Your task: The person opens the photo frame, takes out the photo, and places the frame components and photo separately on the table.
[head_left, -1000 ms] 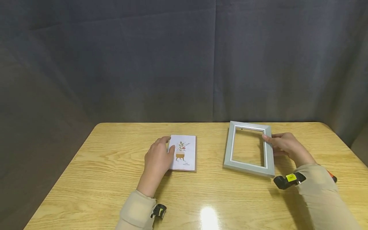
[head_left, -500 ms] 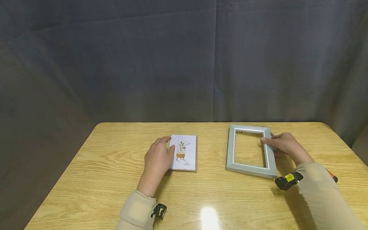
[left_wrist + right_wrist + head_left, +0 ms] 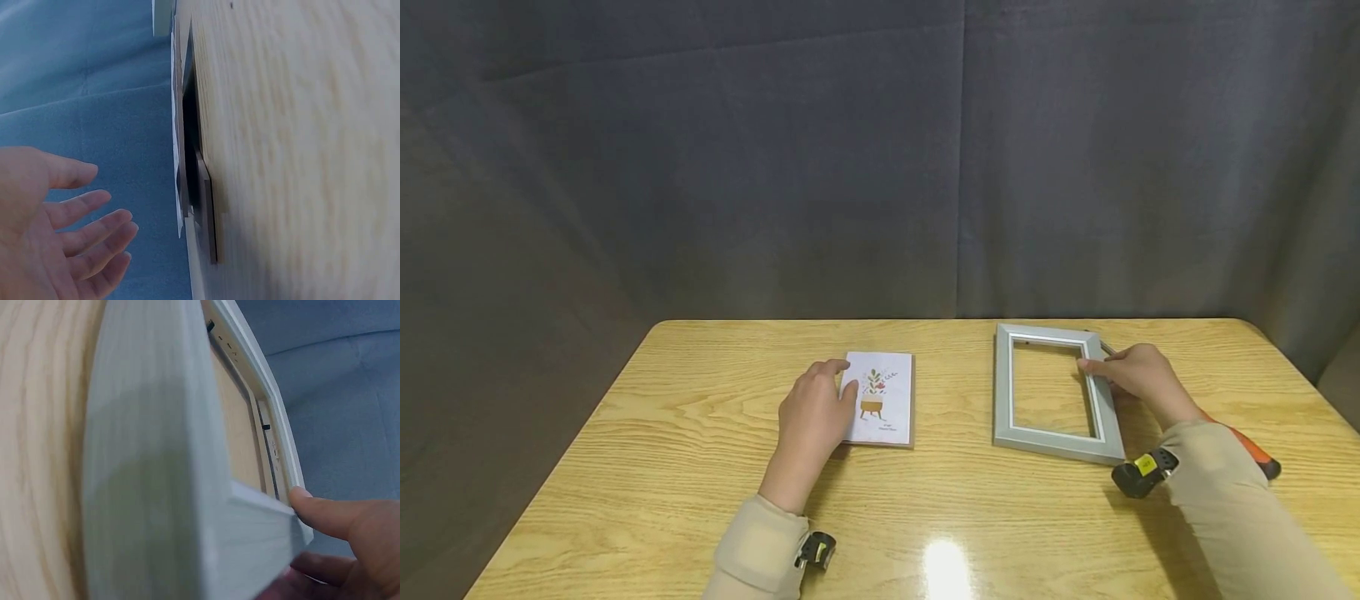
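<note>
My right hand (image 3: pixel 1146 379) pinches the right side of a pale grey-green picture frame (image 3: pixel 1002 387), thumb over the front and fingers at the outer edge. The frame's middle is an open hole, with small dark tabs inside it in the right wrist view. To the left lies a backing board with a white flower print (image 3: pixel 895 400). My left hand (image 3: pixel 816 408) hovers at the print's left side, fingers loosely bent. In the left wrist view, that left hand (image 3: pixel 87 231) is apart from the board (image 3: pixel 181 137), which sits tilted over a brown flap (image 3: pixel 207 212).
An orange and black tool handle (image 3: pixel 1251 450) lies partly under the right sleeve, with a thin dark piece showing beyond the frame. The wooden table (image 3: pixel 700 467) ends at a dark cloth backdrop (image 3: pixel 850 167).
The frame has come down toward the table and shifted slightly right, still in my right hand. More of the orange handle shows. My left hand has barely moved.
</note>
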`<control>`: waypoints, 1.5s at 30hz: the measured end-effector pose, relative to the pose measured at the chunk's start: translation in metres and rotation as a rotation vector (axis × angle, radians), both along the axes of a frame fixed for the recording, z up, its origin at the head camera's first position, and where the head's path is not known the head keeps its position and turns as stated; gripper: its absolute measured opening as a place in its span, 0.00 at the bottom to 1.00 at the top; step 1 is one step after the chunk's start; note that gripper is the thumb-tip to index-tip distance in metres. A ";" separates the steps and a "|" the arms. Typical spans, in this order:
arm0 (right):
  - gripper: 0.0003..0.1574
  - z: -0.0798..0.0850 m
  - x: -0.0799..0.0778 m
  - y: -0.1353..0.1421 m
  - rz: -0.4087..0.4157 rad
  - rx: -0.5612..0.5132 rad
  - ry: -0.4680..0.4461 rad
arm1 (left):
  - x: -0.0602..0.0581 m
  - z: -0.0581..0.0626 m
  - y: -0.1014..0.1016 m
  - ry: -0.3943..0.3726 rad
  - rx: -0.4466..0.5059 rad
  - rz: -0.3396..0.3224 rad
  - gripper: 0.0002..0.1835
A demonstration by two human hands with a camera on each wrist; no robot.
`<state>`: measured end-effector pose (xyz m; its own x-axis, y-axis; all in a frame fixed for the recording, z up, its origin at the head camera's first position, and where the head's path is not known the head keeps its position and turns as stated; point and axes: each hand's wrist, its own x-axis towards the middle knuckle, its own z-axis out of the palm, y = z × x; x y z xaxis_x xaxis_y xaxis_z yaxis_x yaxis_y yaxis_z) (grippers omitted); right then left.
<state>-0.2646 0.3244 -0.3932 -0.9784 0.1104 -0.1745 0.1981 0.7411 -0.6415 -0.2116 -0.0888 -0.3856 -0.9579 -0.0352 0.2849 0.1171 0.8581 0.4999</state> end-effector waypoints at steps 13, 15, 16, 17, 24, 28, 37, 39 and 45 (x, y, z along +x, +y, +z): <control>0.40 0.014 0.009 -0.006 0.097 0.112 0.092 | -0.001 0.001 0.000 -0.009 -0.040 -0.028 0.17; 0.39 0.015 0.013 -0.008 0.093 0.121 0.125 | -0.001 0.002 0.000 -0.015 -0.052 -0.047 0.17; 0.39 0.015 0.014 -0.009 0.091 0.123 0.138 | 0.000 0.002 0.000 -0.019 -0.055 -0.056 0.17; 0.38 0.015 0.016 -0.010 0.089 0.121 0.151 | 0.000 0.002 0.000 -0.023 -0.057 -0.063 0.17; 0.38 0.016 0.032 -0.014 0.067 -0.048 0.197 | 0.000 0.002 0.000 -0.021 -0.070 -0.084 0.16; 0.41 0.021 0.040 -0.020 0.083 -0.224 0.187 | 0.001 0.002 0.000 -0.029 -0.098 -0.109 0.16; 0.37 0.035 0.053 -0.046 0.179 -0.422 0.232 | 0.006 0.000 -0.002 -0.105 -0.180 -0.071 0.21; 0.35 0.035 0.057 -0.050 0.201 -0.441 0.235 | 0.007 0.000 -0.003 -0.144 -0.171 -0.039 0.22; 0.31 0.030 0.061 -0.062 0.251 -0.397 0.239 | 0.007 -0.002 -0.008 -0.215 -0.121 -0.001 0.23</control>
